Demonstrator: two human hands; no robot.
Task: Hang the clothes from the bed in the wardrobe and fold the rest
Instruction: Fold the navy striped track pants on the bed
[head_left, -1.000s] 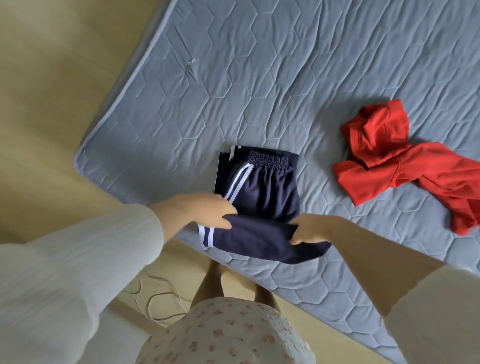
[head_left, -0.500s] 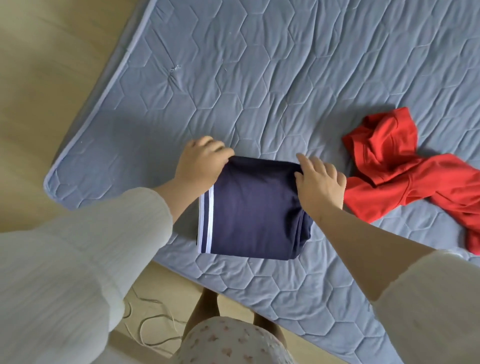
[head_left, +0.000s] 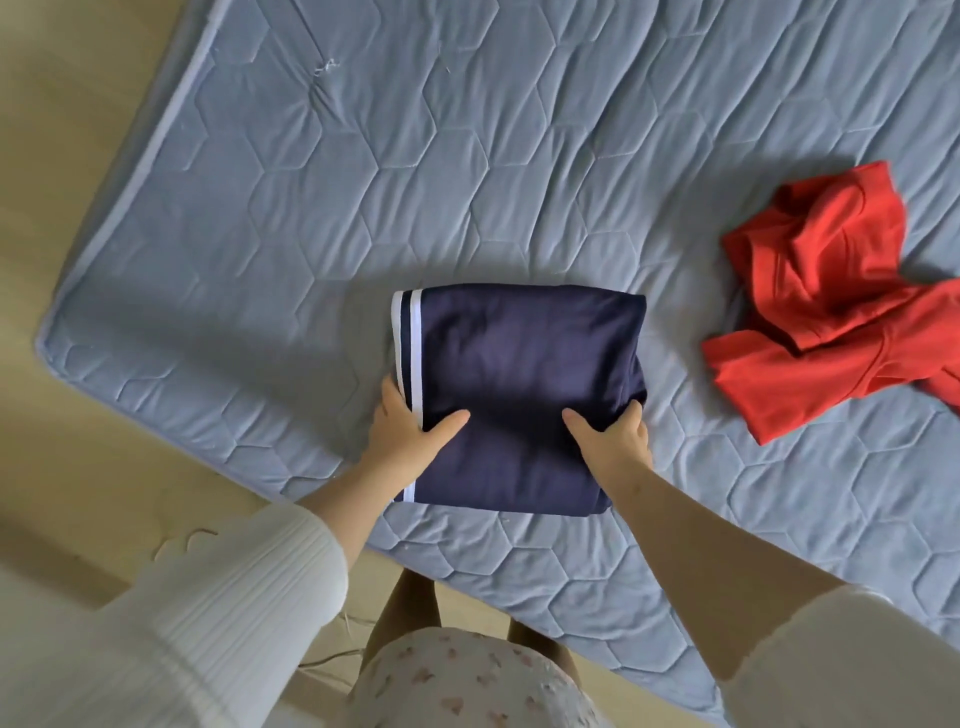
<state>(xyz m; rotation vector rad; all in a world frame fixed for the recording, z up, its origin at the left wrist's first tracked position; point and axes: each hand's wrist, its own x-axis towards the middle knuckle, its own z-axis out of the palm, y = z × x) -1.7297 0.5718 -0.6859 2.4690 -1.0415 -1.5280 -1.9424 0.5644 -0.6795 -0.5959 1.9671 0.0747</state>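
Navy shorts with white side stripes (head_left: 519, 384) lie folded into a compact rectangle near the front edge of the blue-grey quilted mattress (head_left: 311, 218). My left hand (head_left: 408, 431) grips the folded stack at its left side, thumb on top and fingers tucked under the striped edge. On the right side my right hand (head_left: 610, 436) holds it the same way, thumb on top and fingers wrapped round the edge. A crumpled red garment (head_left: 831, 312) lies unfolded on the mattress to the right.
The mattress corner (head_left: 47, 343) points to the left over a pale wooden floor (head_left: 78, 130). A thin white cable (head_left: 176, 545) lies on the floor beside my left sleeve. The far part of the mattress is bare quilting.
The lower half of the shorts was folded up over the waistband. My hands then slid from the far corners back to the two sides and took hold of the stack.
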